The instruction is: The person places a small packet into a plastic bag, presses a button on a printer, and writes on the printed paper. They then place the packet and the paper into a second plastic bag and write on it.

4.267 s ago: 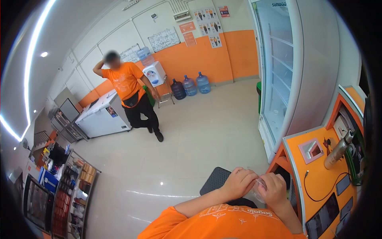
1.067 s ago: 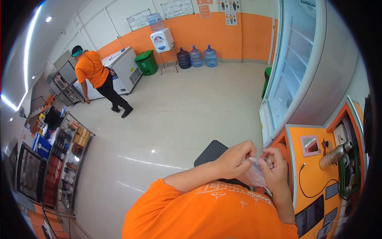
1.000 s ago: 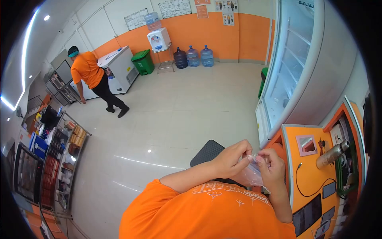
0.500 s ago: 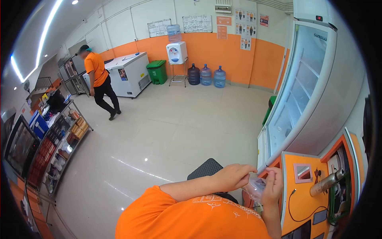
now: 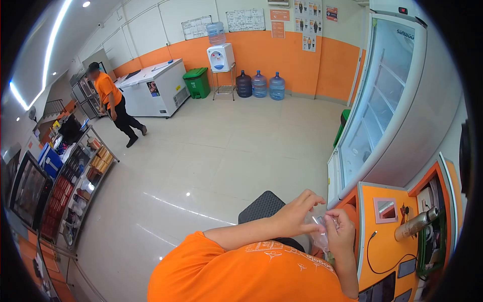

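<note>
A crumpled clear plastic bag (image 5: 319,238) is in front of my chest, between my two hands. My right hand (image 5: 340,230) pinches its upper part between thumb and fingers. On the other side, my left hand (image 5: 298,214) has thumb and fingers spread apart, the thumb against or very near the plastic. Something small and greenish shows low in the bag, too indistinct to name. Part of the bag is hidden behind the right hand and my orange shirt (image 5: 256,274).
Right of my hands, an orange desk (image 5: 370,241) carries a pink-framed mirror (image 5: 386,210), a metal bottle (image 5: 415,225), a cable and a phone (image 5: 406,268). A glass-door fridge (image 5: 377,100) stands beyond. A black stool (image 5: 264,207) is close. A co-worker (image 5: 111,98) walks near a chest freezer (image 5: 151,90).
My left hand's fingers have spread away from the bag's top, and the right hand has dropped slightly. The co-worker has moved left. My view has tilted down a little.
</note>
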Demonstrator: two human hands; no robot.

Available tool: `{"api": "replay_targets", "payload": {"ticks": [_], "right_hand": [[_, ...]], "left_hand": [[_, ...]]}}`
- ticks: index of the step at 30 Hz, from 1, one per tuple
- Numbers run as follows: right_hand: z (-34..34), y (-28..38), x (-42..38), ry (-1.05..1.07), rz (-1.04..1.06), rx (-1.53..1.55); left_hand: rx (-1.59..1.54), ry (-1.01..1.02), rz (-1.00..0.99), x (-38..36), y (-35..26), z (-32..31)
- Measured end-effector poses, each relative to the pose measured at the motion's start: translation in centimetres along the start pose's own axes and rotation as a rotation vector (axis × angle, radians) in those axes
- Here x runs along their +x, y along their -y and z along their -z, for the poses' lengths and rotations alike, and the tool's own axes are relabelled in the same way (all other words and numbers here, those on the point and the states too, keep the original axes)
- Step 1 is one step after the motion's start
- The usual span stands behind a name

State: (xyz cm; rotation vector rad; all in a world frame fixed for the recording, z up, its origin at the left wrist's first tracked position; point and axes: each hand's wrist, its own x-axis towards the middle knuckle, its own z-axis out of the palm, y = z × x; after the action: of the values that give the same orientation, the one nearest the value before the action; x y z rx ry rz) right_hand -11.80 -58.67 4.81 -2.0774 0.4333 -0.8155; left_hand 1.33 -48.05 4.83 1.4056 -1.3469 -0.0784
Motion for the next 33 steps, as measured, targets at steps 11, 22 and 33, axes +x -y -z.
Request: {"api": "replay_targets", "payload": {"ticks": [11,22,33], "right_hand": [[1.4,-1.3,0.9,-0.166,-0.008,-0.210],[0.0,-6.2,-4.9,-0.274,-0.335,0.479],[-5.2,-0.9,-10.6,-0.772,-0.416,1.306]], "left_hand": [[-0.134,0.174,0.254,1.8,2.6,0.0],[-0.552,0.319,0.264,5.8,4.4,-5.0],[-1.354,0.804,0.843,-6.5,15.0,-1.9]]}}
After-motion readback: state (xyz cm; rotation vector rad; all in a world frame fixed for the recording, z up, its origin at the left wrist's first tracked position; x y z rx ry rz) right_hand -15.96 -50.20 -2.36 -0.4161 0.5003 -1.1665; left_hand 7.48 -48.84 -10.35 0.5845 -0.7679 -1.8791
